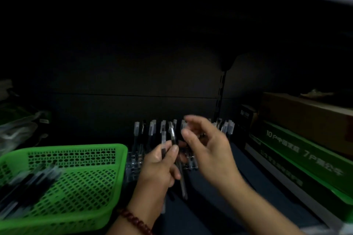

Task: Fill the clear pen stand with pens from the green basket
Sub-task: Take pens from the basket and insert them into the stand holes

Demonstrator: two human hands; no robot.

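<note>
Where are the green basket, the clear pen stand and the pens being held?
green basket (pixel 76 147): head view, far rim.
clear pen stand (pixel 133 166): head view, left end of base.
held pens (pixel 173 136): head view, upper barrel.

The one head camera looks forward and slightly down into the shelf (pixel 254 173), close behind the left hand (pixel 160 164) and right hand (pixel 208 150), with the green basket (pixel 66 148) at lower left.

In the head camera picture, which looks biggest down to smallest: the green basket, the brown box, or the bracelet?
1. green basket, though it is nearest the camera
2. brown box
3. bracelet
</note>
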